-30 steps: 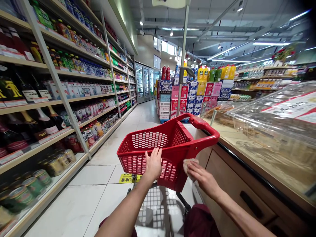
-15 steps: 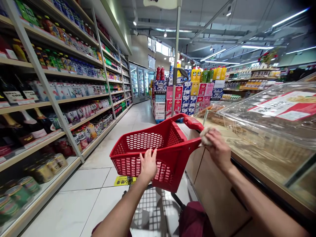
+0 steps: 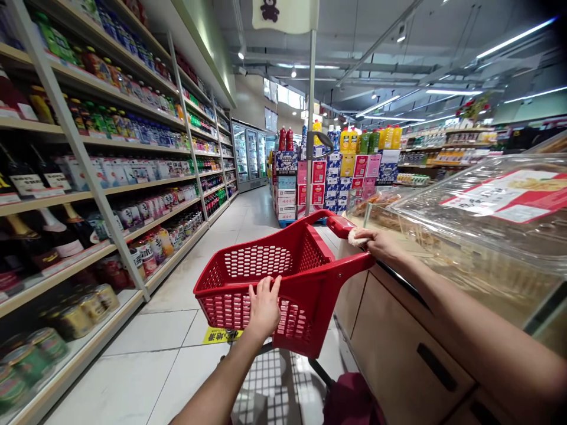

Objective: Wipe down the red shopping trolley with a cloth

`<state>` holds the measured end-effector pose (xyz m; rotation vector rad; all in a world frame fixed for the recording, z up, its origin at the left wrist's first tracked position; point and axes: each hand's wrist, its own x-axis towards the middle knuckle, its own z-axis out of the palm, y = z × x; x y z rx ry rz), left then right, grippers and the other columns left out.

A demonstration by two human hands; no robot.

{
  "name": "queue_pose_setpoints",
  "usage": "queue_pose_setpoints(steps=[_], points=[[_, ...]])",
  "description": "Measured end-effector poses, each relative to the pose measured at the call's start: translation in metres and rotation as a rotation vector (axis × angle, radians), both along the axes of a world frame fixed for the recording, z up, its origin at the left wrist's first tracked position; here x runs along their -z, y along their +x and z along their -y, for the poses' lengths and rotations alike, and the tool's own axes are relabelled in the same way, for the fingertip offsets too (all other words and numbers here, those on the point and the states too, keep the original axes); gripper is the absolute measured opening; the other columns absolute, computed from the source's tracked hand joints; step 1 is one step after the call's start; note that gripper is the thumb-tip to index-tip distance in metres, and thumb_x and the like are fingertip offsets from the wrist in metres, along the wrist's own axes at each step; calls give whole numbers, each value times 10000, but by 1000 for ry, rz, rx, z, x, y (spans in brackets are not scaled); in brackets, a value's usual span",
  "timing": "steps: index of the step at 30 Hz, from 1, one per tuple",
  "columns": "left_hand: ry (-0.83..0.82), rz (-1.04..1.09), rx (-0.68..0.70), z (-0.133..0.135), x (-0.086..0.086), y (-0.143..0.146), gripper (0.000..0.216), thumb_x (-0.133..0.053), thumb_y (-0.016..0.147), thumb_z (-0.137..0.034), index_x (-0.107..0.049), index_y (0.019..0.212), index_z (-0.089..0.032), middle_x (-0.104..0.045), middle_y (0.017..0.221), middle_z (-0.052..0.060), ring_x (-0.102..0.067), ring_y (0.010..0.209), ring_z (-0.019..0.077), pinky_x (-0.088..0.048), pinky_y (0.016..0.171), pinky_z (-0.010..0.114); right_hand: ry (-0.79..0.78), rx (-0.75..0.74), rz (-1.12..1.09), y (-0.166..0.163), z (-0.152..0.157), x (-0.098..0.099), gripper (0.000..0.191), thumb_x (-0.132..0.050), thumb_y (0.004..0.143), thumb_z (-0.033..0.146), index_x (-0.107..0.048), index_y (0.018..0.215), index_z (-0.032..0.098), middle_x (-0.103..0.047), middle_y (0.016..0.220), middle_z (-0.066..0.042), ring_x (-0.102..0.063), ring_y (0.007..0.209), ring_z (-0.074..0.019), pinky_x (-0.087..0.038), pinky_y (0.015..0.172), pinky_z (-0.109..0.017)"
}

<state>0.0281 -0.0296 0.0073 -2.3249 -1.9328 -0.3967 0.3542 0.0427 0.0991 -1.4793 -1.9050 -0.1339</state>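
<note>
A red plastic shopping cart (image 3: pixel 305 277) with a perforated basket stands sideways before me. My left hand (image 3: pixel 266 304) grips the near rim of its basket, fingers hooked over the edge. In my right hand (image 3: pixel 378 243) is a bunched cream-coloured cloth (image 3: pixel 358 237), pressed against the cart's red handle (image 3: pixel 343 225) at the right end. Part of the cloth is hidden under the fingers. Inside, the visible part of the basket shows only bare red walls.
Drink shelves (image 3: pixel 146 171) line the left side. A glass-edged counter with clear plastic containers (image 3: pixel 478 218) is close on the right. Stacked drink cartons (image 3: pixel 319 171) stand ahead, near an upright pole (image 3: pixel 311 88). A yellow floor sign (image 3: pixel 221 335) lies under the cart.
My right hand has moved left and slightly up along the handle with the cloth, uncovering the handle's near end. My left hand stays on the basket rim.
</note>
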Motion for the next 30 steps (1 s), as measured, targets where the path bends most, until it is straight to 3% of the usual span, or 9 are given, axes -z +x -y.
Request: queue_pose_setpoints(steps=[4, 8, 13, 17, 19, 21, 25, 30], points=[[20, 35, -24, 2, 4, 0, 673, -425, 702, -80, -285, 1343, -228, -349, 1349, 89, -253, 1259, 235, -176, 1052, 477, 53, -154, 68, -49, 41, 28, 421, -445, 623, 7, -679, 897, 227, -665, 1004, -21, -576, 984, -188, -462, 871, -319], [2, 31, -24, 6, 4, -5, 679, -408, 704, -66, -270, 1349, -226, -332, 1365, 91, -244, 1269, 235, -178, 1048, 496, 347, -255, 167, -73, 62, 51, 339, -437, 752, 75, -650, 979, 208, -626, 1092, -56, -524, 1083, -197, -406, 965, -388], [26, 14, 1, 12, 10, -5, 740, -408, 669, -50, -232, 1365, -226, -310, 1393, 94, -231, 1289, 236, -148, 1051, 526, 552, -2, 143, -68, 56, 59, 263, -446, 776, 128, -647, 945, 145, -617, 1064, -134, -539, 1042, -242, -429, 918, -458], [64, 16, 14, 16, 15, -2, 734, -406, 673, -59, -231, 1366, -223, -322, 1388, 97, -239, 1292, 235, -142, 1054, 527, 522, -175, 231, -101, 63, 78, 289, -428, 806, 120, -627, 1003, 192, -609, 1118, -92, -503, 1107, -228, -397, 953, -460], [78, 11, 25, 18, 16, -1, 741, -406, 666, -53, -231, 1364, -230, -330, 1385, 88, -244, 1291, 226, -121, 1056, 537, 494, -264, 275, -101, 65, 80, 290, -437, 806, 121, -628, 1001, 218, -613, 1120, -68, -495, 1120, -217, -379, 972, -450], [82, 15, 32, 20, 16, 0, 741, -403, 666, -49, -230, 1363, -231, -326, 1390, 86, -239, 1295, 221, -115, 1055, 543, 498, -220, 265, -84, 64, 74, 267, -445, 796, 136, -641, 963, 207, -622, 1093, -80, -510, 1097, -220, -385, 965, -444], [55, 48, 18, 23, 16, 6, 711, -409, 695, -75, -225, 1367, -215, -301, 1403, 103, -210, 1309, 235, -134, 1052, 540, 562, 61, 179, -61, 63, 68, 296, -407, 776, 114, -643, 945, 169, -604, 1093, -116, -494, 1106, -244, -368, 966, -474], [76, 40, 33, 25, 16, 9, 706, -408, 696, -80, -227, 1367, -210, -317, 1395, 103, -222, 1305, 235, -117, 1053, 550, 518, -151, 315, -108, 70, 89, 376, -392, 771, 66, -606, 1057, 185, -579, 1170, -92, -442, 1170, -239, -350, 984, -465]])
